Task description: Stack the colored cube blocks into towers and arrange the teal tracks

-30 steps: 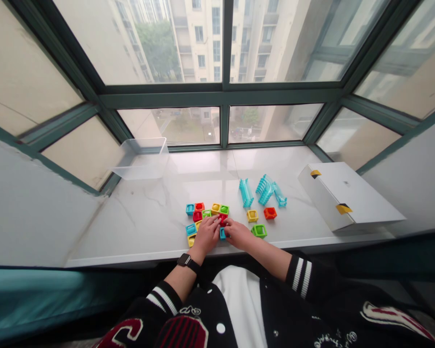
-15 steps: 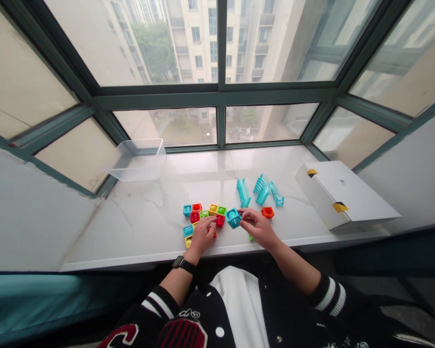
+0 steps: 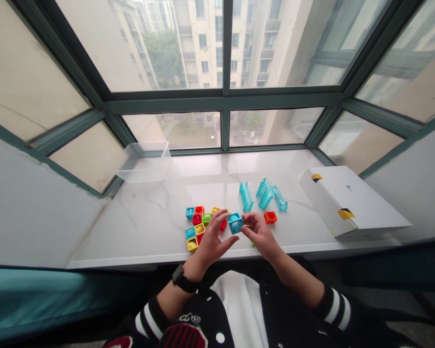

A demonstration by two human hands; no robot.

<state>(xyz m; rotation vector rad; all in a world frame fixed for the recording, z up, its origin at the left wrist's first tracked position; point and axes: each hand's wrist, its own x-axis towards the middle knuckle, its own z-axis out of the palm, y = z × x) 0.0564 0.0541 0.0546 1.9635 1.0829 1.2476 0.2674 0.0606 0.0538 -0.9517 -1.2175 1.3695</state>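
A blue block (image 3: 235, 223) with a hollow in its face is pinched at its right side between the thumb and fingers of my right hand (image 3: 263, 235). My left hand (image 3: 214, 240) is open just left of that block, thumb and fingers spread apart around its near side; whether a fingertip touches it I cannot tell. Under and beside my left hand, several coloured blocks lie grouped on the sill, among them a yellow block (image 3: 192, 244) and a red block (image 3: 199, 210). Part of the group is hidden by the hand. An orange block (image 3: 270, 217) sits beyond my right hand.
Clear blue track pieces (image 3: 265, 193) lie behind the blocks. A transparent plastic bin (image 3: 145, 166) stands at the back left. On the right is a white box (image 3: 351, 200) with yellow-black tabs. The marble sill (image 3: 130, 232) ends at a front edge near my body.
My left hand has lifted from the grouped blocks and opened toward the blue block. My right hand still holds that block, now turned a little. The view has shifted slightly.
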